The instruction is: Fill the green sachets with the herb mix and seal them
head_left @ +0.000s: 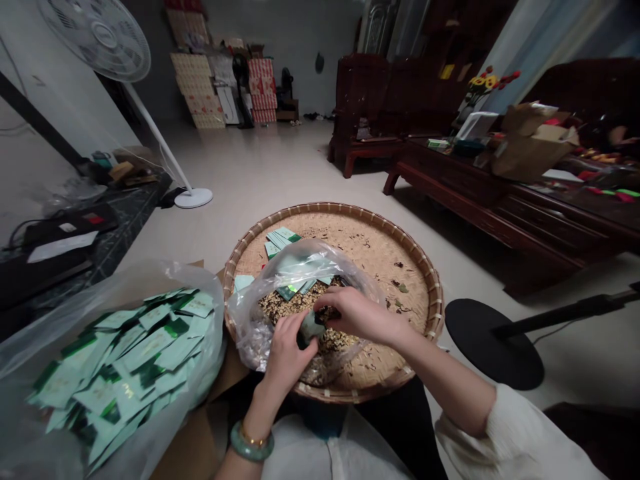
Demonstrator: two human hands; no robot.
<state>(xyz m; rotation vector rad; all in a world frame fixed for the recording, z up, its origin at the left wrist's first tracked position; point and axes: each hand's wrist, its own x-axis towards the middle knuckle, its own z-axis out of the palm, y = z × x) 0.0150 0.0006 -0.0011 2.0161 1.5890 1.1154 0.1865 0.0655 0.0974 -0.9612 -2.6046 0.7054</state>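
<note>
Lying left: green sachets (140, 353) heaped in a clear bag (195, 280), which sits in a cardboard box (190, 453). They look light, thin and slick, so they would likely slide apart if taken by the bag's edge.

Left hand (289, 353): closed around the lower part of a pale green packet (312, 327), with a jade bangle (251, 443) on the wrist.

Packet: between both hands, above loose dried bits (293, 303) inside a second clear bag (300, 260). It seems light and soft, best pinched at its edges; the hands hide most of it.

Right hand (360, 315): fingers curled over the packet's top, but whether they grip it or only touch it cannot be told.

Tray: a round bamboo tray (435, 313) under the bag, scattered with dark flecks.

Far right: a wooden table (500, 213) with cardboard cartons (535, 143).
</note>
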